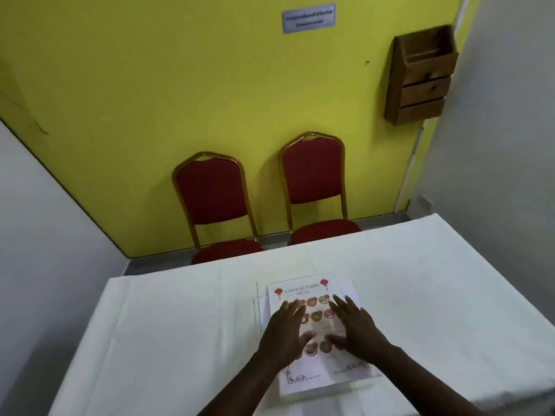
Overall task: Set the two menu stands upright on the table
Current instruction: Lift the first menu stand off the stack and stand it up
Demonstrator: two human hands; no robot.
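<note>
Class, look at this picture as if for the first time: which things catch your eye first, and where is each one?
The bright yellow wall fills the background, with two red chairs standing against it behind the white-clothed table. Near the table's front edge, the left hand and right hand spread open over a Chinese food menu stand lying flat.

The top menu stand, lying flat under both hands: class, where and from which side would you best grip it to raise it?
Probably by its two long side edges, one hand from each side: the top menu stand lies flat, so its thin edges are the only holds.
</note>
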